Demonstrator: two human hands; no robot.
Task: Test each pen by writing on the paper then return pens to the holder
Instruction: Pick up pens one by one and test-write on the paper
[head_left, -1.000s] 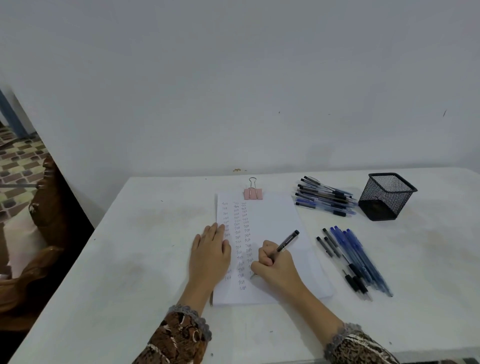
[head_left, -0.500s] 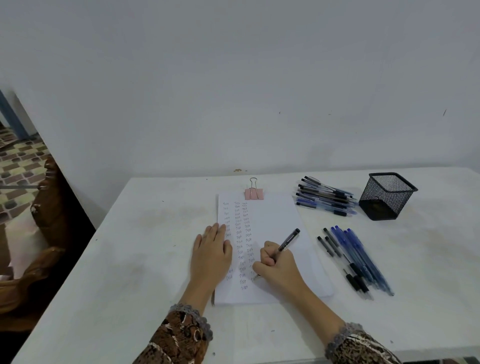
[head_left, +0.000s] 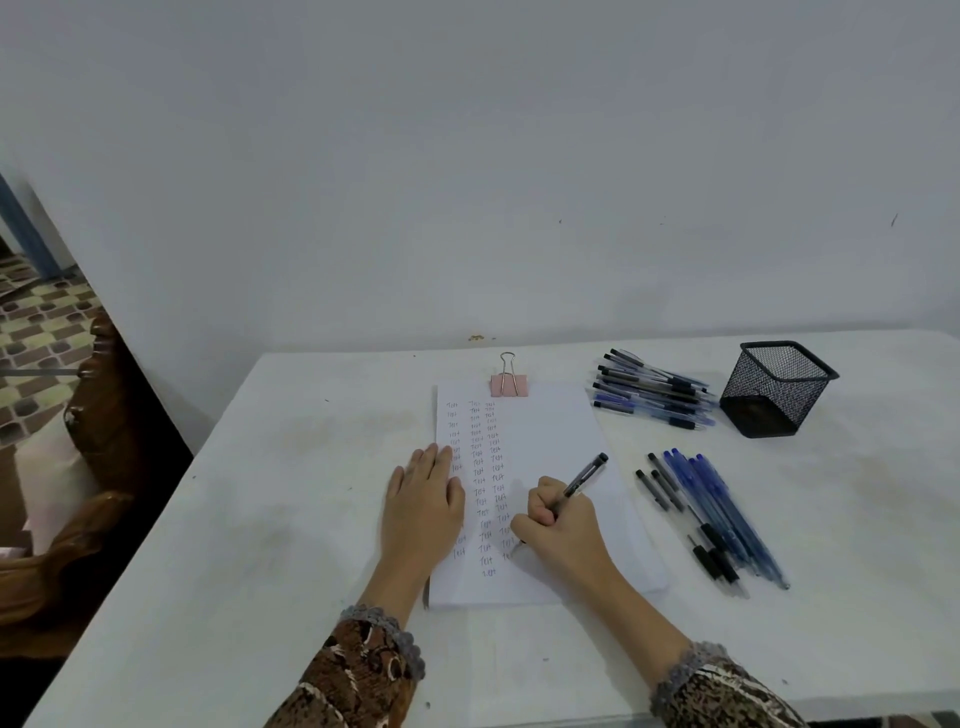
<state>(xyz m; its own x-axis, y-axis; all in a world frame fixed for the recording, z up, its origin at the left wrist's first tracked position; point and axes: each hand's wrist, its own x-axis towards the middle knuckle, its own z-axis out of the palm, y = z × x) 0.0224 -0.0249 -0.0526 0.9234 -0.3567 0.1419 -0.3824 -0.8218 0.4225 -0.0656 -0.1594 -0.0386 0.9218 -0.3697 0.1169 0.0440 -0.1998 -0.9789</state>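
While writing near the bottom of the paper (head_left: 556, 431), squeezes a dark pen (head_left: 587, 475) tight in the right hand (head_left: 563, 530), with the fingers curled into a fist around it. Points the tip down at the sheet, just left of the fist, and leans the top end up and to the right. Presses the left hand (head_left: 423, 512) flat on the left edge of the paper, fingers straight and close together, gripping nothing. Wears brown patterned sleeves (head_left: 363, 675) with grey lacy cuffs on both arms.

Shows three columns of small written words down the left part of the sheet, too tiny to read well. Pinches the top edge of the paper with a pink clip (head_left: 509, 384). Rests all of this on a white table (head_left: 260, 519) pushed against a pale wall (head_left: 467, 156).

Right of the paper, near but not touching: a row of blue and black pens (head_left: 711, 514) lying side by side. Farther back, close to the wall: a messy pile of more pens (head_left: 654, 397), just beside a black mesh holder (head_left: 776, 389) standing upright. Well apart from the pen in the fist, that holder.
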